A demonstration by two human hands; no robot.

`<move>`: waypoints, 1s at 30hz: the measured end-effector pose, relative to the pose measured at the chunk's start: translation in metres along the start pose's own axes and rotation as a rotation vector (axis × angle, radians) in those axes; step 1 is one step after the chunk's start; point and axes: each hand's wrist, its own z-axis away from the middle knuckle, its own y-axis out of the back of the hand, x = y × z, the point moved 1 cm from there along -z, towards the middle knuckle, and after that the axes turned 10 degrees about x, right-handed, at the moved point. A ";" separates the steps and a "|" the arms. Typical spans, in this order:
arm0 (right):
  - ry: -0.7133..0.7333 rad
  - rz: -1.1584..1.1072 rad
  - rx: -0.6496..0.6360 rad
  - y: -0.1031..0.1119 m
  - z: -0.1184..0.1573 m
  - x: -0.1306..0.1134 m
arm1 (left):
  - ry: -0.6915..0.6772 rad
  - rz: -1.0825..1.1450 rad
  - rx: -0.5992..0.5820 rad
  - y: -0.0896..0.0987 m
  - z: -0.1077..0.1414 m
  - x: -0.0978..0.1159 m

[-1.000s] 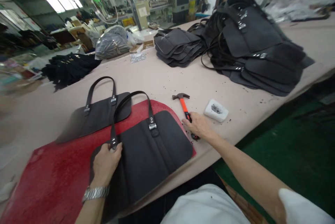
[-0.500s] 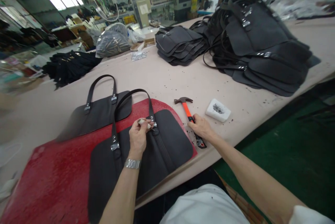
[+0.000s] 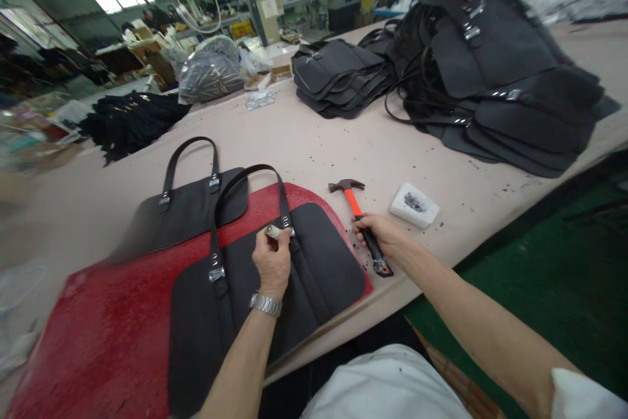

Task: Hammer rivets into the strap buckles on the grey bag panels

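My left hand [image 3: 272,262], with a metal watch on its wrist, pinches a small pale cylindrical tool [image 3: 273,231] beside the right buckle of a black bag panel [image 3: 328,249]. That panel lies on a red mat [image 3: 118,314], its looped strap [image 3: 260,169] standing up. Fingers of my right hand [image 3: 380,234] are wrapped round the black grip of a claw hammer [image 3: 352,200], which lies on the table with its head pointing away. A white block [image 3: 415,204] with a dark smudged patch sits to the right of the hammer.
A second black panel with a handle [image 3: 196,210] overlaps the mat's far edge. Black bag pieces are piled [image 3: 510,72] at the back right, with a smaller stack [image 3: 338,76] beside them. Black pieces [image 3: 135,121] and a filled plastic bag [image 3: 210,72] lie at the back left.
My left hand has shifted slightly right and turned the pale tool more upright near the buckle. My right hand's fingers have closed further round the hammer's grip.
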 end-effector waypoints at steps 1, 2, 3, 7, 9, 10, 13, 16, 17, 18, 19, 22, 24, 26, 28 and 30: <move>-0.008 -0.049 -0.033 -0.001 0.002 -0.005 | -0.080 -0.030 -0.011 0.000 0.001 0.001; -0.012 -0.087 -0.058 -0.002 0.005 -0.011 | -0.158 -0.027 -0.048 0.000 0.002 0.002; -0.014 -0.115 -0.072 -0.001 0.010 -0.018 | -0.219 0.002 -0.099 -0.001 0.003 0.003; 0.164 -0.089 -0.026 0.010 0.043 -0.048 | -0.229 0.167 -0.239 -0.001 0.003 -0.001; 0.447 0.127 0.062 0.016 0.062 -0.061 | -0.183 0.220 -0.247 -0.001 0.002 -0.003; 0.588 0.278 0.094 0.018 0.070 -0.065 | -0.169 0.230 -0.249 -0.001 0.002 -0.004; 0.783 0.654 0.051 0.019 0.087 -0.078 | -0.155 0.219 -0.249 -0.001 0.002 -0.006; 0.832 0.678 0.061 0.023 0.101 -0.101 | -0.141 0.220 -0.245 -0.002 0.002 -0.007; 0.850 0.607 0.129 0.024 0.105 -0.110 | -0.134 0.223 -0.242 -0.002 0.002 -0.008; 0.863 0.517 0.208 0.024 0.110 -0.117 | -0.128 0.227 -0.240 -0.002 0.002 -0.008; 0.868 0.428 0.281 0.024 0.113 -0.121 | -0.124 0.232 -0.238 -0.002 0.002 -0.009; 0.865 0.412 0.303 0.014 0.115 -0.112 | -0.119 0.245 -0.237 -0.001 0.001 -0.009; 0.846 0.617 0.150 0.008 0.109 -0.099 | -0.110 0.235 -0.244 -0.001 0.001 -0.009; 0.832 0.753 0.040 0.008 0.106 -0.099 | -0.103 0.225 -0.250 -0.001 0.000 -0.009; 0.876 0.662 0.096 0.014 0.109 -0.116 | -0.103 0.239 -0.239 -0.002 0.000 -0.011; 0.936 0.406 0.268 0.019 0.117 -0.137 | -0.113 0.256 -0.224 -0.003 0.000 -0.013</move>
